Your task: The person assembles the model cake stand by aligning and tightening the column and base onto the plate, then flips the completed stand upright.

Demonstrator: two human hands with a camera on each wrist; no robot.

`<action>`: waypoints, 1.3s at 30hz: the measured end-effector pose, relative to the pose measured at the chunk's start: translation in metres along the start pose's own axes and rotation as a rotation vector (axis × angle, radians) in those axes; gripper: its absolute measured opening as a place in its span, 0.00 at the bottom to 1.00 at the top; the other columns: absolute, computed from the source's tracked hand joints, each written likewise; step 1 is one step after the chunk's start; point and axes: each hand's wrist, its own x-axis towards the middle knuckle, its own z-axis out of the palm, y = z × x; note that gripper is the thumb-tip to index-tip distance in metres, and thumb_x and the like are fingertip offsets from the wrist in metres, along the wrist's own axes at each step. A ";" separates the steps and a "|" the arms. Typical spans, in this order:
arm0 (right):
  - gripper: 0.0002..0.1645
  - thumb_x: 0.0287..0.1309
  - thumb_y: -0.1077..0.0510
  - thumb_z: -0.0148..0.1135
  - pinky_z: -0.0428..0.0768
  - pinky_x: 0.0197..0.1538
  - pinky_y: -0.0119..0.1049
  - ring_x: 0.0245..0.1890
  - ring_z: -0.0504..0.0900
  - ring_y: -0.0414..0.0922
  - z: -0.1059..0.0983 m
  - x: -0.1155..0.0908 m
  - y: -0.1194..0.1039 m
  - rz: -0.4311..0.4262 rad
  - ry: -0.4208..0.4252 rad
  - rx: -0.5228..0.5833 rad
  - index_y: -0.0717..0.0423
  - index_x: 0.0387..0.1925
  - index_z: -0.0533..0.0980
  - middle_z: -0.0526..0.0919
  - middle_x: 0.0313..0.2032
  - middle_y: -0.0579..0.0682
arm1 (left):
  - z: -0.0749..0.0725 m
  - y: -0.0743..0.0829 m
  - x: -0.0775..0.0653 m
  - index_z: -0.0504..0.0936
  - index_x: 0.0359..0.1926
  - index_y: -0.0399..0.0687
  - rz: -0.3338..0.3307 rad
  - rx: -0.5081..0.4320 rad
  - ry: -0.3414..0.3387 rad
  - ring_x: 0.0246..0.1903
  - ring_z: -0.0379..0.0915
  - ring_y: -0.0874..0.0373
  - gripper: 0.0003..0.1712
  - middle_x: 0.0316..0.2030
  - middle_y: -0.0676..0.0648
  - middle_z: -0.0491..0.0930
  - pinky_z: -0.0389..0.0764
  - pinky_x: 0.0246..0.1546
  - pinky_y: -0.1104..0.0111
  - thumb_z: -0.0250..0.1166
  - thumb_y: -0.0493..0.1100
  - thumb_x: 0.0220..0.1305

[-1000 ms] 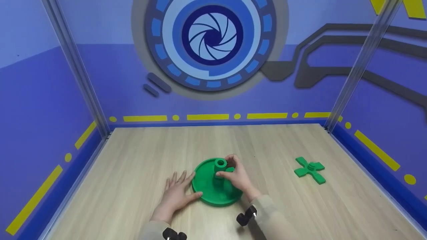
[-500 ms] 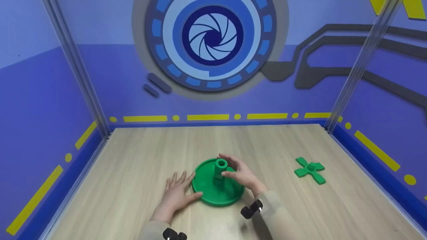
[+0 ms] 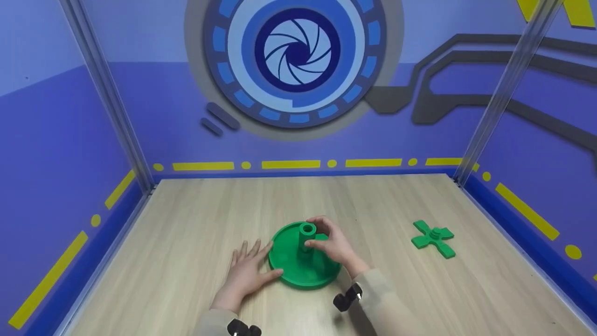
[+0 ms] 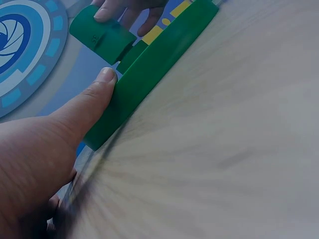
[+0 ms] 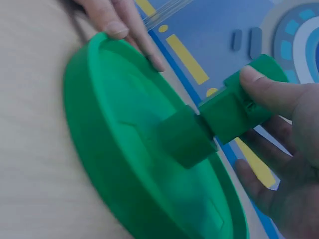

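Note:
A round green dish (image 3: 287, 263) with a raised rim lies on the table. From its middle rises a short green post (image 5: 187, 137). My right hand (image 3: 333, 245) pinches a hollow green tube (image 3: 307, 240) between thumb and fingers, upright above that post. In the right wrist view the tube's lower end sits at the post's top, with a thin dark line between them. My left hand (image 3: 249, 273) lies spread at the dish's left side, its thumb (image 4: 97, 94) and forefinger straight against the outer rim.
A green cross-shaped piece (image 3: 433, 238) with a round stub in its middle lies on the table to the right. Blue printed walls (image 3: 298, 144) enclose the wooden table (image 3: 210, 210) at the back and both sides, with metal posts at the corners.
The right hand first swung right and opened slightly around the tube, then came back left with the thumb on its front. The tube shifted a little left. Left hand and dish stayed still.

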 end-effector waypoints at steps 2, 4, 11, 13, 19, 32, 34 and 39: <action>0.31 0.55 0.62 0.77 0.77 0.65 0.59 0.56 0.81 0.54 0.004 0.000 0.001 0.006 0.042 -0.012 0.60 0.58 0.74 0.84 0.55 0.59 | 0.000 0.000 0.000 0.64 0.78 0.61 -0.001 0.007 -0.001 0.81 0.37 0.30 0.52 0.80 0.39 0.56 0.36 0.79 0.34 0.66 0.75 0.58; 0.32 0.53 0.61 0.79 0.77 0.64 0.59 0.53 0.80 0.51 0.007 0.000 0.003 0.020 0.077 -0.027 0.58 0.56 0.72 0.83 0.53 0.58 | 0.000 -0.001 0.000 0.64 0.78 0.62 -0.001 0.012 -0.001 0.81 0.37 0.30 0.52 0.80 0.39 0.56 0.36 0.79 0.34 0.66 0.75 0.58; 0.38 0.51 0.54 0.82 0.77 0.63 0.61 0.55 0.80 0.54 0.009 -0.002 0.003 0.069 0.075 -0.070 0.55 0.58 0.69 0.81 0.55 0.59 | -0.001 0.000 0.000 0.64 0.78 0.61 0.011 0.008 0.000 0.81 0.37 0.29 0.52 0.80 0.38 0.56 0.36 0.79 0.34 0.66 0.74 0.59; 0.41 0.52 0.54 0.81 0.75 0.66 0.61 0.60 0.78 0.57 0.005 -0.002 0.002 0.076 0.036 -0.058 0.55 0.64 0.69 0.80 0.60 0.60 | -0.001 0.000 0.000 0.64 0.78 0.60 0.012 0.010 -0.001 0.81 0.37 0.29 0.52 0.80 0.38 0.57 0.36 0.79 0.34 0.67 0.74 0.59; 0.43 0.61 0.62 0.72 0.62 0.77 0.63 0.74 0.68 0.62 -0.009 -0.002 -0.001 0.070 -0.129 0.083 0.59 0.75 0.65 0.72 0.72 0.62 | 0.000 0.000 0.000 0.63 0.79 0.61 -0.005 0.014 -0.016 0.81 0.36 0.31 0.52 0.80 0.39 0.55 0.35 0.80 0.35 0.66 0.75 0.59; 0.31 0.64 0.66 0.68 0.69 0.73 0.63 0.66 0.77 0.61 -0.009 -0.001 -0.004 0.062 -0.147 0.070 0.63 0.67 0.71 0.79 0.63 0.64 | -0.001 0.001 0.001 0.64 0.78 0.60 0.000 0.009 -0.006 0.81 0.36 0.30 0.52 0.80 0.38 0.55 0.36 0.80 0.35 0.67 0.75 0.58; 0.30 0.63 0.65 0.69 0.70 0.73 0.63 0.65 0.78 0.61 -0.007 0.000 -0.003 0.062 -0.113 0.060 0.63 0.65 0.72 0.80 0.62 0.63 | -0.001 0.001 0.001 0.64 0.78 0.61 -0.002 0.011 -0.003 0.81 0.36 0.30 0.52 0.80 0.38 0.55 0.36 0.80 0.35 0.66 0.75 0.58; 0.30 0.58 0.63 0.75 0.73 0.72 0.59 0.63 0.79 0.60 0.000 -0.002 0.000 0.075 -0.010 0.044 0.62 0.60 0.73 0.82 0.59 0.61 | 0.000 0.000 0.000 0.64 0.78 0.60 0.009 0.017 0.001 0.81 0.37 0.29 0.52 0.80 0.38 0.56 0.37 0.79 0.34 0.66 0.75 0.59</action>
